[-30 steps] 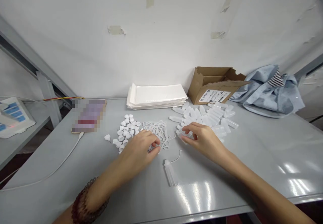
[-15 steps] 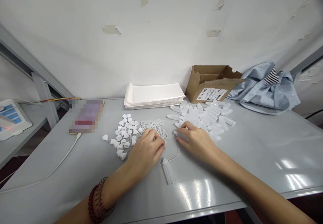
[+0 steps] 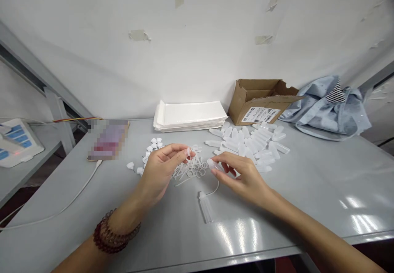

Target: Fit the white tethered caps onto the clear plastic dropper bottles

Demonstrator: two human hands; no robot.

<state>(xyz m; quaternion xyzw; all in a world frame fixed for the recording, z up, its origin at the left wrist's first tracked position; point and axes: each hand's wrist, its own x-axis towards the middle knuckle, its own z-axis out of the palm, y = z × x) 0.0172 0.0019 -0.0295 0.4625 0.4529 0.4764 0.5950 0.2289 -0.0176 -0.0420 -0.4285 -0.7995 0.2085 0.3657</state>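
My left hand (image 3: 163, 168) pinches a small white ring strap (image 3: 188, 152) between thumb and fingertips, above a pile of white ring straps (image 3: 197, 168). White caps (image 3: 149, 149) lie behind and left of that hand, partly hidden by it. My right hand (image 3: 243, 172) grips a translucent bottle (image 3: 215, 165) by its sides, its end pointing left. Several translucent bottles (image 3: 255, 141) are heaped behind the right hand. One bottle with a strap (image 3: 205, 207) lies apart, in front of and between my hands.
White envelopes (image 3: 191, 115) are stacked by the wall, beside an open cardboard box (image 3: 261, 102) and a light blue cloth bag (image 3: 326, 108). A phone (image 3: 107, 139) with a white cable (image 3: 70, 199) lies left. A white device (image 3: 18, 141) sits far left.
My left hand has lifted from the strap pile and turned, now with a strap in its fingertips. The right hand has raised and tilted a bottle. The strap pile has spread forward.
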